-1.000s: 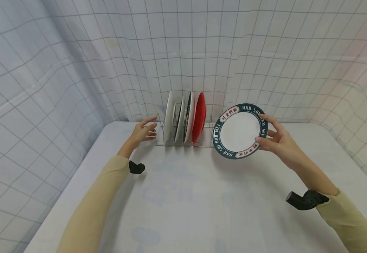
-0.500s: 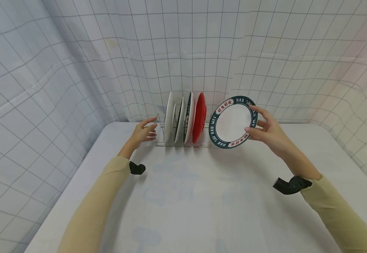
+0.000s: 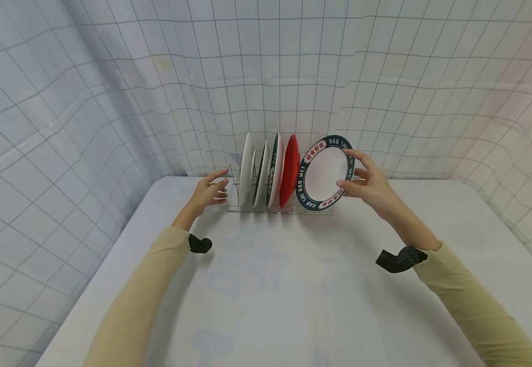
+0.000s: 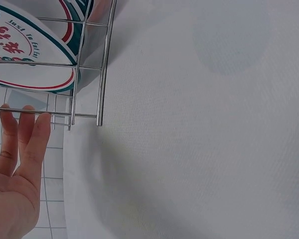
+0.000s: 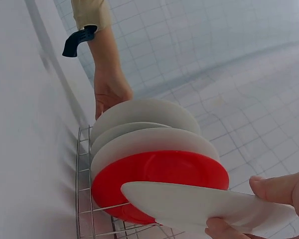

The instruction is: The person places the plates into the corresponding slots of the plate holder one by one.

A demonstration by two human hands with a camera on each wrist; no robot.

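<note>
My right hand (image 3: 370,186) pinches the right rim of a white plate (image 3: 324,174) with a dark green lettered border. That plate is tilted over the right part of a wire dish rack (image 3: 314,212). In the right wrist view, its edge (image 5: 154,191) overlaps the red plate (image 5: 164,167) behind it; whether they touch cannot be told. Upright in the rack stand a red plate (image 3: 289,171) and several white plates (image 3: 246,173). At the rack's left end my left hand (image 3: 204,195) rests fairly straight fingertips (image 4: 42,119) against an end wire. Its thumb is hidden in the left wrist view.
The rack stands on a white-covered table (image 3: 266,295), close to a white curtain (image 3: 266,66) with a grid pattern. Grid curtains also hang at both sides. Black curved devices (image 3: 401,259) sit on both wrists.
My right hand has carried the green-bordered plate left and slightly up, to the rack beside the red plate, turning it more edge-on. The left hand and racked plates stay almost still.
</note>
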